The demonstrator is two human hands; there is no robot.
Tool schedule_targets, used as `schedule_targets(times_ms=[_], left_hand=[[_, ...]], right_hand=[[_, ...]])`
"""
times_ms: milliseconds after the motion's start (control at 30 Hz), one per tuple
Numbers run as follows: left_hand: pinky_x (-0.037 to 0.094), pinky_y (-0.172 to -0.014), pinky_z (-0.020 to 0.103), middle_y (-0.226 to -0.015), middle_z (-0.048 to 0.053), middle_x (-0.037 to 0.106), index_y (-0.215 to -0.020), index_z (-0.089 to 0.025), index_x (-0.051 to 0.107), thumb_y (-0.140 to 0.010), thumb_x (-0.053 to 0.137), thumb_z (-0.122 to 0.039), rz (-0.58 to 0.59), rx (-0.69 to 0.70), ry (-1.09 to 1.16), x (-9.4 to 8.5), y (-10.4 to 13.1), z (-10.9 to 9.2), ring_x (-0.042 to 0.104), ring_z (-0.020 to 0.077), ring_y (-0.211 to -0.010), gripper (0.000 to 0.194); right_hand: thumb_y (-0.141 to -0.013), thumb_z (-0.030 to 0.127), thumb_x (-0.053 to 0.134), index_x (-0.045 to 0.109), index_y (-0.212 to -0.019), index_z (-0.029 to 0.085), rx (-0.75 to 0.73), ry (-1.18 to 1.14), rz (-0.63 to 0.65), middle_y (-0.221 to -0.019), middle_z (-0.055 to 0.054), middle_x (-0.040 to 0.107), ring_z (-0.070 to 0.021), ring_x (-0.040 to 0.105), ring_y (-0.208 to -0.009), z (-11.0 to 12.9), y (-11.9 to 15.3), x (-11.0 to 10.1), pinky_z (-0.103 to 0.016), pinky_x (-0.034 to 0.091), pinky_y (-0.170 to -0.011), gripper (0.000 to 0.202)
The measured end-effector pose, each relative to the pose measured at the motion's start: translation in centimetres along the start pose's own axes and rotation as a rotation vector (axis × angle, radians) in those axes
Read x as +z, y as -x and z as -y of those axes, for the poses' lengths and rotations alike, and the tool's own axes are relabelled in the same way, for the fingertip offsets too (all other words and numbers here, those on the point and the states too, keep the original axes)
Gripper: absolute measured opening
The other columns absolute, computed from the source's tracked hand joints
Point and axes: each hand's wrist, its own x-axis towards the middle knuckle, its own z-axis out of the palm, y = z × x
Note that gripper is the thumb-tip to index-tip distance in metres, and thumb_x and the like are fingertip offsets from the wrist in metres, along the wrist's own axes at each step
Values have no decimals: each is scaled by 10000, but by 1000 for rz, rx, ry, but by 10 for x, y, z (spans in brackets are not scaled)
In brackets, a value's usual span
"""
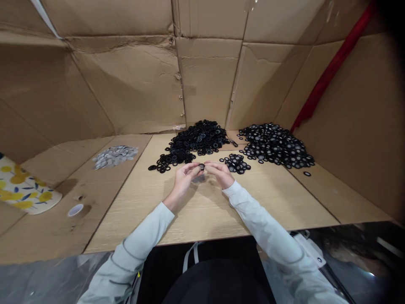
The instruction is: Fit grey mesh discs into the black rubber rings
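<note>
Between my fingertips is a small black ring with a grey disc in its middle [201, 166]. My left hand [185, 177] pinches its left edge, and my right hand [220, 172] pinches its right edge, both just above the board. Behind them rises a heap of black rings [202, 137]. A small cluster of black rings with grey centres [237, 164] lies right beside my right hand. Farther right is a large pile of similar filled rings [275, 145]. Flat silvery discs [115, 156] are spread at the left.
Cardboard walls [209, 80] enclose the table [190, 215] at the back and sides. A patterned cylinder [28, 190] and a small white round item [75, 210] are at the left. A metal tool [233, 142] lies between the piles. Red fabric [329, 76] hangs at the right.
</note>
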Motion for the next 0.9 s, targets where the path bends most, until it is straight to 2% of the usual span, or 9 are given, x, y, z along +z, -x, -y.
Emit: schedule_targets(times_ms=[133,267,400,533,600,767,900], left_hand=[[490,-755,318,-899,81,682,-835,-146,669,-559,752,-254,74,-24,-42,1,3,3,638,148,-715,308],[476,-774,338,-948,101,679,-870,-152,675,-528,762,-204,123,-5,-182,1,5,-3,635,193,-794,357],[471,-683,312,-745,73,690,-831,-138,657,-516,759,-191,105,23,-310,-2,3,-9,627,183,-680,336],[411,-524,234,-566,-5,603,-766,-148,582,-544,731,-178,185,49,-360,-6,1,-8,551,116,-515,269],[392,-512,210,-558,-36,565,-748,-163,542,-552,722,-176,175,81,-326,-6,1,-8,519,88,-499,266],[412,-565,209,-570,-61,527,-686,-179,483,-527,730,-182,40,138,-220,-3,-2,-7,514,73,-532,294],[431,-594,226,-624,-35,575,-688,-175,498,-521,740,-190,57,150,-201,-5,-4,-7,545,88,-575,294]], right_hand=[[-558,442,696,666,-591,184,-62,150,-78,-846,-66,601,-210,562,-887,-2,-2,0,-344,444,-754,261],[-586,418,675,647,-562,182,-79,238,-83,-830,-60,575,-200,550,-864,-2,-3,-2,-335,435,-743,239],[-598,353,674,635,-554,178,-76,270,-45,-828,-51,542,-188,538,-825,-4,-1,0,-336,430,-738,185],[-602,306,676,637,-574,175,-127,333,-78,-815,-33,481,-177,509,-822,-6,2,1,-341,413,-782,140],[-615,305,668,638,-590,176,-166,379,-106,-807,-25,452,-175,495,-827,-5,2,1,-346,401,-809,134],[-671,303,631,632,-636,177,-282,530,-110,-786,-25,415,-182,466,-819,0,4,2,-350,395,-811,131],[-720,270,588,633,-667,181,-386,674,-97,-798,-40,418,-198,451,-830,3,7,4,-361,397,-808,113]])
